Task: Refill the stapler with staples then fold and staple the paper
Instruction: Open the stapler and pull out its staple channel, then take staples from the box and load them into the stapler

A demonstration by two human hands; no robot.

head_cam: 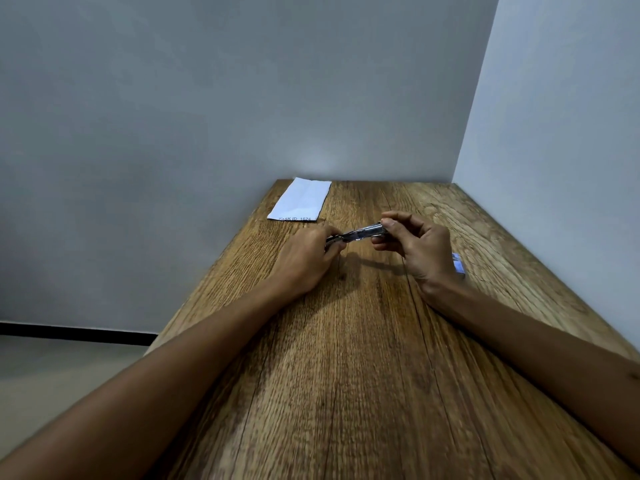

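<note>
A small silvery stapler [360, 233] hangs just above the wooden table [346, 358], held between both hands. My left hand [304, 261] grips its left end, and my right hand [415, 247] pinches its right end with thumb and fingers. The stapler is blurred, so whether it is open cannot be told. A white sheet of paper [300, 199] with printed text lies flat at the table's far left corner, apart from the hands. A small blue-and-white box [459, 263] peeks out behind my right hand.
Grey walls close off the table at the back and on the right. The table's left edge drops to a pale floor [52, 375] with a dark skirting strip.
</note>
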